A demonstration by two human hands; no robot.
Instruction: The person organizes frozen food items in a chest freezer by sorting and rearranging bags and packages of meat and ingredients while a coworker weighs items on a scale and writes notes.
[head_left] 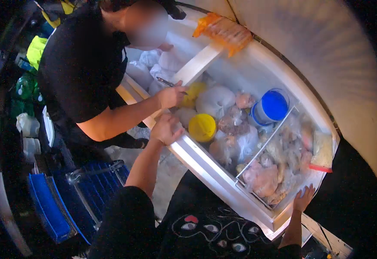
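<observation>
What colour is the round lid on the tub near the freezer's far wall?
Blue: the round lid shows plainly in the head view.

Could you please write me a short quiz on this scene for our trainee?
1. Which is nearer the yellow tub: the left hand or the right hand?
2. What colour is the bag on the far rim of the freezer? A) green B) orange C) blue
3. Fill in: the co-worker's hand holds a ___.

Key: 1. the left hand; 2. B; 3. pen.
</observation>
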